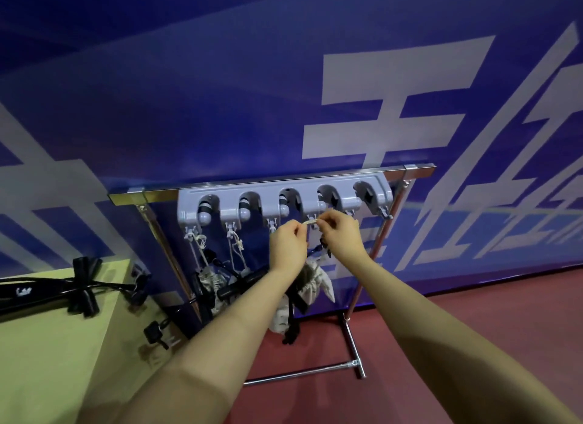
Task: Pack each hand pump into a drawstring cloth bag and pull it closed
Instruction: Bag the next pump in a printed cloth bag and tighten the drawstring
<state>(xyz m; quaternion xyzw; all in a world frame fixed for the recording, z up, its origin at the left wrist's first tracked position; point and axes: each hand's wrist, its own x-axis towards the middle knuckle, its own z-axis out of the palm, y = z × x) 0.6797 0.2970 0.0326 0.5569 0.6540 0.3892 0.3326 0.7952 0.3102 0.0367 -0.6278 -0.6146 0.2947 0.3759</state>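
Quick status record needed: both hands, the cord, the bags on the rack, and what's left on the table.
left hand: pinches one end of the drawstring cord
right hand: pinches the other end, just below the grey hook rack
bag in work: hangs under the hands, mouth gathered
hung bags: two on the left hooks, by their cords
table: one black hand pump lies unpacked
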